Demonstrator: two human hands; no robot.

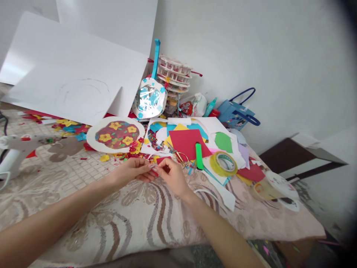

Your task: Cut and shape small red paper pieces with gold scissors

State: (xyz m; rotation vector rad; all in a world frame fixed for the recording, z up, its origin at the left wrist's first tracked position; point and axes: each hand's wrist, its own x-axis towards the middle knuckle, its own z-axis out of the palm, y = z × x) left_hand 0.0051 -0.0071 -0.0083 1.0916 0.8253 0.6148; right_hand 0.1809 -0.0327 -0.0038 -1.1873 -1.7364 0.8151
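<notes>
My left hand point(136, 170) and my right hand point(173, 176) meet above the tablecloth, closed, with fingertips pinched together. Between them is a small piece of red paper point(155, 174), mostly hidden by the fingers. Just beyond my right hand lie gold-handled scissors point(182, 159) and a sheet of red paper point(185, 140). A bright green utility knife point(199, 156) rests across that sheet's lower edge. Left of the scissors is a white oval frame point(93, 138) whose middle is covered with yellow and red paper flowers.
Yellow tape point(223, 163) and paper strips point(220, 190) lie to the right. A hot glue gun point(12, 149) stands at far left. White boards point(75, 70) lean behind, beside a round blue-and-white fan point(150, 97). A blue bag point(237, 113) sits against the wall.
</notes>
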